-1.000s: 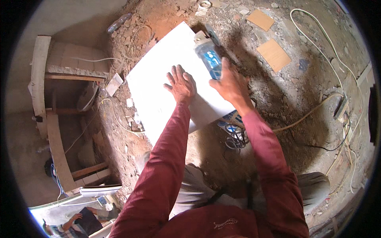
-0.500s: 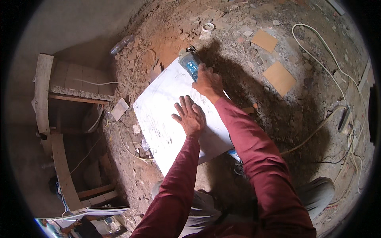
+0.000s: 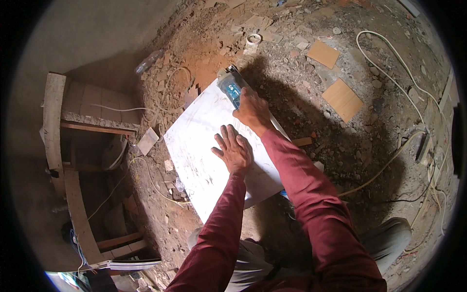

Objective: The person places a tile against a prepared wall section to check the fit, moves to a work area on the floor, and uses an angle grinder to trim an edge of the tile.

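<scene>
A large white tile (image 3: 194,146) with dark smudges lies in front of me, one corner pointing toward the far side. My left hand (image 3: 236,152) rests flat on its middle, fingers spread. At the tile's far right edge my right hand (image 3: 254,111) is wrapped round the body of a blue handheld tile cutter (image 3: 231,90). The cutter's grey head with a metal guard sits at the far corner of the tile. Its blade cannot be made out, and my hand covers the rear of its body.
Two tan square tiles (image 3: 343,100) lie on rubble-strewn ground to the right. Pale cables (image 3: 389,158) run along the right side, and another cable (image 3: 151,177) passes left of the tile. A low shelf-like structure (image 3: 78,209) stands at left. A white ring (image 3: 253,39) lies beyond the cutter.
The whole view has shifted slightly, so most things sit a little lower. The cutter has moved slightly nearer to me and turned a little. My left hand stays flat on the tile.
</scene>
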Action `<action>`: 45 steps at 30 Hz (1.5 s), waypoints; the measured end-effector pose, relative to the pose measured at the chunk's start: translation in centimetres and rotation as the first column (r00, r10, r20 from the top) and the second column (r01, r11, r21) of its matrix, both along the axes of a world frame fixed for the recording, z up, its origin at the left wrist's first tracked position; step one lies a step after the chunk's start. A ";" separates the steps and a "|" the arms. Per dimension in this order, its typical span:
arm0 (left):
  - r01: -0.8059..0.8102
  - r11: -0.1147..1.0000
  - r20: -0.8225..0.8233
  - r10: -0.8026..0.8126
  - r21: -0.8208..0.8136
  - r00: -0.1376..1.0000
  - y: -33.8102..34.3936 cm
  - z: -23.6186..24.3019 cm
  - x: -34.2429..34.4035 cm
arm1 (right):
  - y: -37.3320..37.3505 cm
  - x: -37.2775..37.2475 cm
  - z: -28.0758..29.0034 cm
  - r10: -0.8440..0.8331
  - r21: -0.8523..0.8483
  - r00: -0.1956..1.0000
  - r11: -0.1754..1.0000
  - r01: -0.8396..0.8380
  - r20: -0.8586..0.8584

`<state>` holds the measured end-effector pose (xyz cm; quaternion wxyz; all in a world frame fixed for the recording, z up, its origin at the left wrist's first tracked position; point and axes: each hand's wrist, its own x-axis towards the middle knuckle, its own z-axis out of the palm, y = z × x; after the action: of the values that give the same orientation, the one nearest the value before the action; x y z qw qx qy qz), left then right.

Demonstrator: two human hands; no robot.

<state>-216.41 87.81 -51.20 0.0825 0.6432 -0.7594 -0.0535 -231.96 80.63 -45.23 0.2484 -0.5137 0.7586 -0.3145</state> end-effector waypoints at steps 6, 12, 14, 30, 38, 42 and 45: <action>0.001 1.000 0.008 -0.001 -0.004 1.000 0.0 0.0 -0.1 | 2.0 -0.3 0.0 0.011 -0.032 0.999 0.999 -0.010 0.040; 0.003 1.000 0.017 -0.002 -0.009 1.000 0.0 -0.1 0.0 | 4.1 -0.6 0.4 0.012 -0.016 0.999 1.000 -0.011 0.045; 0.010 1.000 0.008 -0.010 -0.018 1.000 0.0 -0.1 0.1 | 4.7 -0.8 0.6 0.034 0.051 0.995 0.998 -0.039 0.095; 0.016 1.000 0.003 -0.016 -0.014 1.000 0.3 0.2 -0.1 | 9.0 -0.7 0.9 0.025 0.046 1.000 0.999 -0.024 -0.010; 0.020 0.999 -0.016 -0.021 -0.043 1.000 0.3 0.0 0.0 | 10.7 -1.3 0.3 0.056 0.076 0.998 0.995 -0.058 0.019; 0.018 0.999 -0.034 -0.019 -0.041 0.999 0.2 0.0 0.0 | 11.7 -1.2 -0.2 0.033 0.016 0.999 0.999 -0.034 0.024; 0.027 0.999 -0.047 -0.029 -0.039 0.998 0.4 0.2 -0.1 | 12.5 -1.4 0.0 0.040 0.055 0.999 0.998 -0.041 0.032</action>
<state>-216.49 88.18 -51.02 0.1122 0.6294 -0.7669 -0.0555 -233.34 93.12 -45.24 0.2806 -0.5169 0.7527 -0.2959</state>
